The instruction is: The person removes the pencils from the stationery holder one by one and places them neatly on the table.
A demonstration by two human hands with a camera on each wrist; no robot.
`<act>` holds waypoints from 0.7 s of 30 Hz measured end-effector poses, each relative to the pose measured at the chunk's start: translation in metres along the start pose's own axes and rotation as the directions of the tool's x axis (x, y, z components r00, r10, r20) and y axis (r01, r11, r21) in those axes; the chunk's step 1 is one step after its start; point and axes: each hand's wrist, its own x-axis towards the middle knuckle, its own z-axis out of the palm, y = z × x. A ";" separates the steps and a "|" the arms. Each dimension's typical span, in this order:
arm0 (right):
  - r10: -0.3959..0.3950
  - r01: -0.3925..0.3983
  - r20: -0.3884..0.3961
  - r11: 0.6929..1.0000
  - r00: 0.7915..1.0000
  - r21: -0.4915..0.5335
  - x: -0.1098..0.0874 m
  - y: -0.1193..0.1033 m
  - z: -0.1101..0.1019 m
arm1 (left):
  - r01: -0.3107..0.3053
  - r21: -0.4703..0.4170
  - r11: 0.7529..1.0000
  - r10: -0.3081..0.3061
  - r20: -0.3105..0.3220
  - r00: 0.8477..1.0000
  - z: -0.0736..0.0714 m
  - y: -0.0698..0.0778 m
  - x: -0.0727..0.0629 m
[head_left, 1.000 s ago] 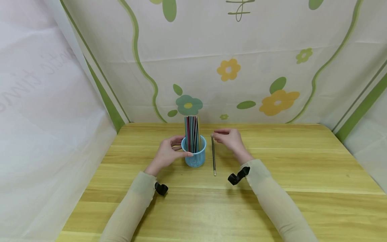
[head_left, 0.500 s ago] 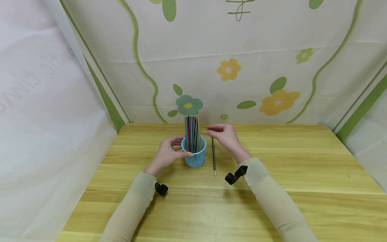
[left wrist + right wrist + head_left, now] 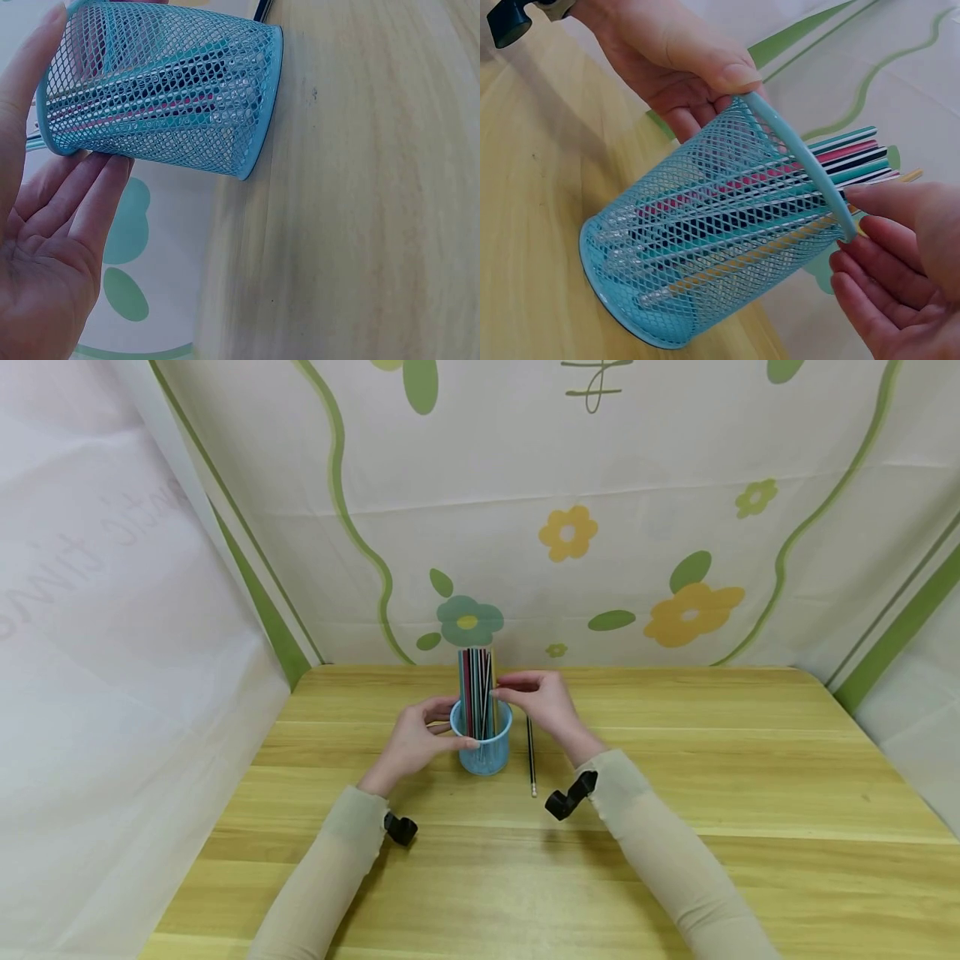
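A blue mesh pencil cup [image 3: 483, 760] stands upright on the table, filled with pencils [image 3: 474, 681] in teal, black, pink and yellow. Their eraser ends are down, as the right wrist view shows through the mesh. My left hand [image 3: 411, 739] grips the cup's rim, thumb at the front and fingers behind. My right hand [image 3: 542, 703] is at the cup's right side. Its thumb tip [image 3: 866, 196] lies against the pencils just above the rim; whether it pinches one I cannot tell. A black pencil [image 3: 532, 760] lies right of the cup, its far end hidden behind the right hand.
The wooden table [image 3: 480, 877] reaches to a white cloth backdrop [image 3: 480, 468] printed with flowers and leaves. Another cloth wall [image 3: 112, 635] rises along the left side. A black wrist camera [image 3: 572, 797] sits at the right cuff, with another wrist camera [image 3: 401, 829] at the left.
My right hand has moved left, from the far end of the black pencil lying on the table to the pencils in the cup. The left hand and the cup have stayed in place.
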 end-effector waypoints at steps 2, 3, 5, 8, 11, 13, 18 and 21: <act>-0.001 0.001 -0.012 1.000 1.000 0.009 0.000 0.000 0.002 | 0.001 0.002 1.000 -0.001 0.002 1.000 0.000 0.003 0.000; -0.003 0.003 -0.018 1.000 1.000 0.013 0.000 0.000 0.003 | 0.002 0.005 1.000 -0.002 0.002 1.000 0.000 0.000 0.001; -0.005 0.005 -0.026 1.000 1.000 0.023 0.000 0.000 0.004 | 0.004 0.011 1.000 -0.004 0.000 1.000 0.000 -0.008 0.003; -0.009 0.010 -0.033 0.999 0.999 0.030 -0.001 0.000 0.006 | 0.004 0.015 1.000 -0.004 -0.001 1.000 -0.001 -0.019 0.007; -0.010 0.011 -0.031 0.999 0.999 0.030 -0.001 0.001 0.006 | -0.004 0.014 1.000 0.004 -0.005 1.000 -0.002 -0.025 0.008; -0.012 0.013 -0.028 0.999 1.000 0.029 -0.001 0.001 0.006 | -0.009 0.012 1.000 0.009 -0.006 1.000 -0.002 -0.026 0.008; -0.022 0.022 -0.027 0.999 0.999 0.025 -0.001 0.003 0.006 | -0.016 0.017 1.000 0.016 -0.009 1.000 -0.002 -0.027 0.008; -0.026 0.027 -0.027 0.999 0.999 0.024 -0.001 0.003 0.006 | -0.018 0.025 1.000 0.018 -0.011 1.000 -0.002 -0.027 0.008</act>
